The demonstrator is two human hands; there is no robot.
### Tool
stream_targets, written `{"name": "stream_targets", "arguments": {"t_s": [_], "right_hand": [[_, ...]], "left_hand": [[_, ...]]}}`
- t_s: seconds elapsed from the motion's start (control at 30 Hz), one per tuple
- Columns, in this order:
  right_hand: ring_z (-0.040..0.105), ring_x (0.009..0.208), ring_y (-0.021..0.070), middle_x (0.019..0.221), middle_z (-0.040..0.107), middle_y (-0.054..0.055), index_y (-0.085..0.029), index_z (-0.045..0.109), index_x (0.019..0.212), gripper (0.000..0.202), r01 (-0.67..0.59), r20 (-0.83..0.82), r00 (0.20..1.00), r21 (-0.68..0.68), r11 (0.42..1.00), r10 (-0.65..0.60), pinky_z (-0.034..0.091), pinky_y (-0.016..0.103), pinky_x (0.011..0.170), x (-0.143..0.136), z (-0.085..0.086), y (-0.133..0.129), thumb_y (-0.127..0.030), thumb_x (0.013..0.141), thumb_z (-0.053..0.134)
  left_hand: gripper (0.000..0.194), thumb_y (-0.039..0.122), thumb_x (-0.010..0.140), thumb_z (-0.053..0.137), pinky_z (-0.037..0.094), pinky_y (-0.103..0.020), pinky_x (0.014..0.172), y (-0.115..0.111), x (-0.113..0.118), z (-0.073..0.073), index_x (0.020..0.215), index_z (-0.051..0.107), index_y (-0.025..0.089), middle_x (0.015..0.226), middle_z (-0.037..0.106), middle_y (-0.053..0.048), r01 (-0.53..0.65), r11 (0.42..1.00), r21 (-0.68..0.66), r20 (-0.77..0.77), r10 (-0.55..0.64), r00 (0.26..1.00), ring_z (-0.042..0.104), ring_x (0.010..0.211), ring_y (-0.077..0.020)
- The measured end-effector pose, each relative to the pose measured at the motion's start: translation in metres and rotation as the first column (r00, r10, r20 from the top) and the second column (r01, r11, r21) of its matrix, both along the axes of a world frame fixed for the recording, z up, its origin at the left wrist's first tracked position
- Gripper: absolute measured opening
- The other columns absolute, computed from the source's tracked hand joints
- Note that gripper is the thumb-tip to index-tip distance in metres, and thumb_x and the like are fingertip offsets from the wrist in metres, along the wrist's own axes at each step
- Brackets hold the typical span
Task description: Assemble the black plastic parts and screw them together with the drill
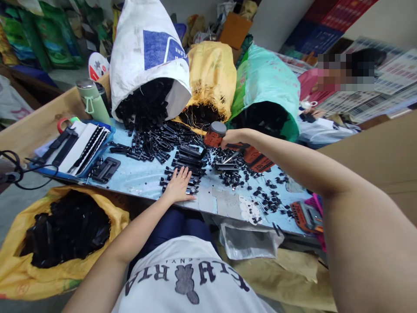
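Two arms (358,230), two hands (178,186), one power tool (257,159)

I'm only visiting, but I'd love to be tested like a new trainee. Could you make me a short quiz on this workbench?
1. Which hand is holding the power tool?
2. True or false: the left hand is reaching into a sack.
3. Pick one: what colour is the sack on the bench between the white sack and the green sack?
A) yellow
B) red
C) black

Key:
1. The right hand.
2. False: the left hand is spread flat, its fingers over the black parts on the bench.
3. A, the yellow sack.
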State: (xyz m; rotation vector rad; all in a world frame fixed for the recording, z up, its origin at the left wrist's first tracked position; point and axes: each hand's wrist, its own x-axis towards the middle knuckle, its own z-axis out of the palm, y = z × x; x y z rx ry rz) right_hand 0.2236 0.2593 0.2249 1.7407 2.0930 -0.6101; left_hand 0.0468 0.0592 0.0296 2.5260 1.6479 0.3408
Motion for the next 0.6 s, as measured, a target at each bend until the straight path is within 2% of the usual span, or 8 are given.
{"name": "stream_targets", "arguments": {"t_s": [0.1,0.3,0.47,0.6], "right_hand": [[0.058,0.057,0.0158,0.058,0.059,0.001,-0.012,0.065,0.071,0.014,-0.064,0.074,0.995,-0.022,0.998,0.066,0.046,0.024,0.050,-0.006,0.004,-0.005,-0.018,0.059,0.069],[0.057,0.055,0.0168,0.056,0.058,0.003,-0.012,0.065,0.068,0.015,-0.169,0.181,0.968,-0.029,0.985,0.171,0.045,0.025,0.049,-0.010,0.024,-0.037,-0.025,0.060,0.067],[0.055,0.050,0.0154,0.051,0.054,0.001,-0.012,0.065,0.072,0.014,-0.190,0.186,0.961,-0.104,0.976,0.207,0.043,0.024,0.046,-0.008,0.018,-0.048,-0.021,0.061,0.063],[0.057,0.054,0.0155,0.056,0.058,0.001,-0.014,0.066,0.079,0.019,-0.257,0.212,0.941,-0.058,0.965,0.263,0.041,0.023,0.047,-0.010,0.017,-0.058,-0.021,0.061,0.063]], "left_hand": [[0.110,0.078,0.064,0.047,0.002,-0.048,0.113,0.000,0.000,0.001,0.143,0.020,0.006,0.151,0.017,-0.019,-0.003,1.000,-0.016,-0.004,0.003,1.000,0.005,0.140,-0.0321],[0.112,0.077,0.063,0.050,0.002,-0.048,0.113,0.001,0.000,0.002,0.143,0.021,0.006,0.151,0.016,-0.019,0.000,0.999,-0.032,0.004,0.000,1.000,0.004,0.140,-0.0327],[0.112,0.077,0.062,0.051,0.002,-0.048,0.113,0.001,0.000,0.001,0.143,0.020,0.006,0.151,0.017,-0.019,0.004,0.999,-0.033,0.011,-0.004,1.000,0.004,0.140,-0.0332],[0.111,0.076,0.063,0.051,0.002,-0.048,0.113,0.000,0.000,0.002,0.143,0.021,0.005,0.150,0.017,-0.019,0.001,0.999,-0.034,0.004,-0.001,1.000,0.004,0.140,-0.0328]]}}
